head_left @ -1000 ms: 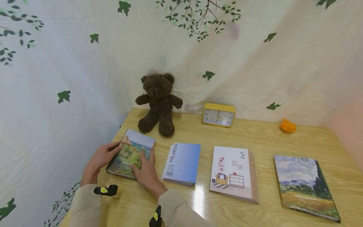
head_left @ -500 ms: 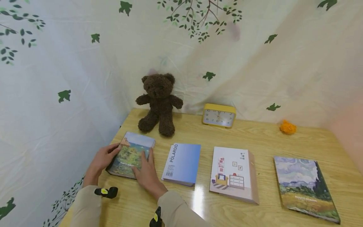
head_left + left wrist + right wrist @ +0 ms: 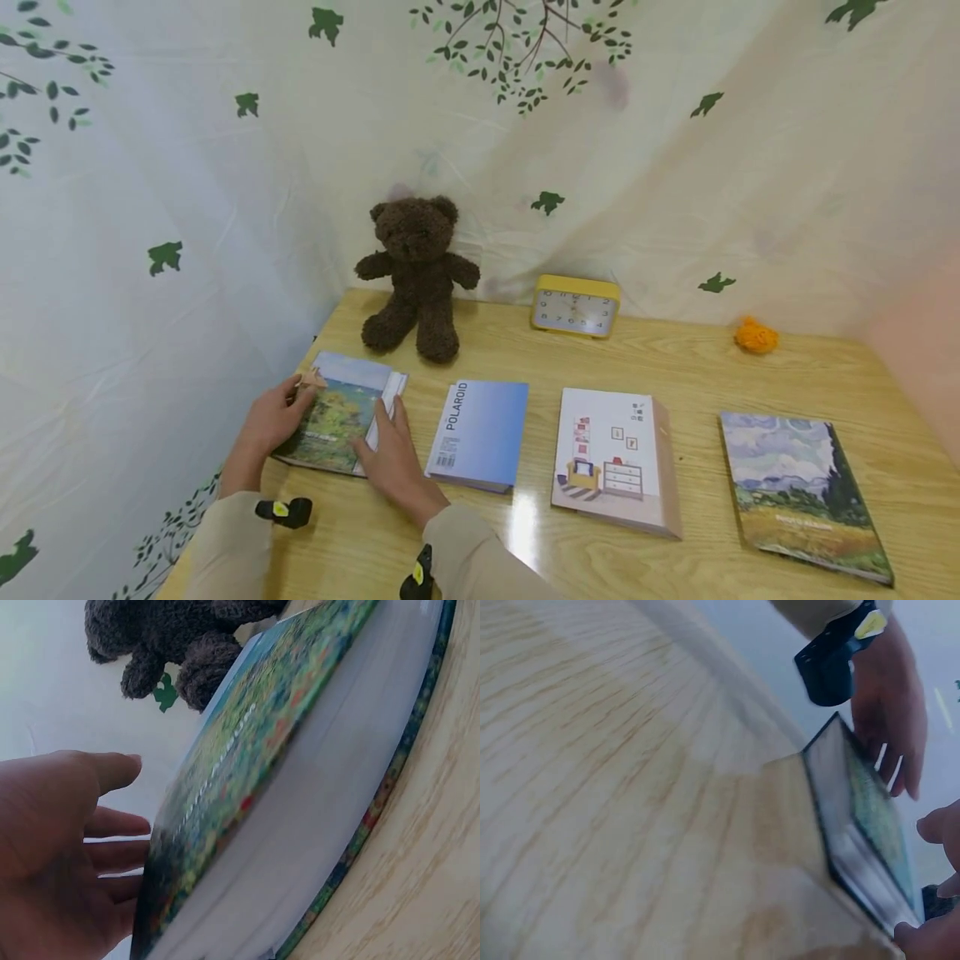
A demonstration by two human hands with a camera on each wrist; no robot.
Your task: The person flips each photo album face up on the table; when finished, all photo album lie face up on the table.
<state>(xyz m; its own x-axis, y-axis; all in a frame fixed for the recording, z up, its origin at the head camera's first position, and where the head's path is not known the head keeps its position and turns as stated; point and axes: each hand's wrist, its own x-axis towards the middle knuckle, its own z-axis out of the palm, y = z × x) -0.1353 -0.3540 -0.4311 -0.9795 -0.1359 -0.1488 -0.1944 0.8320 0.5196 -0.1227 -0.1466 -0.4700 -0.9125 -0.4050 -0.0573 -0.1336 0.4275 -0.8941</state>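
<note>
A photo album (image 3: 337,421) with a painted garden cover lies at the table's left end. My left hand (image 3: 268,425) is at its left edge; in the left wrist view, that hand's thumb stands away from the cover and the fingers reach behind the edge. Along the opposite edge my right hand (image 3: 393,460) touches the album with fairly straight fingers, the thumb near the cover's border. A white strip of pages shows beside the cover there. The left wrist view shows the thick pages (image 3: 322,772) between the two covers. In the right wrist view, the right hand's fingertips (image 3: 922,941) meet the album's lower corner.
A blue Polaroid album (image 3: 480,433) lies just right of my right hand. Farther right are a white illustrated album (image 3: 607,458) and a landscape photo album (image 3: 806,492). Behind sit a brown teddy bear (image 3: 415,275), a yellow clock (image 3: 575,306) and an orange fluffy object (image 3: 756,336).
The garden album's cover has shifted slightly left, baring a white strip of pages at its right side. My left hand has moved a little with it; the right hand has hardly moved.
</note>
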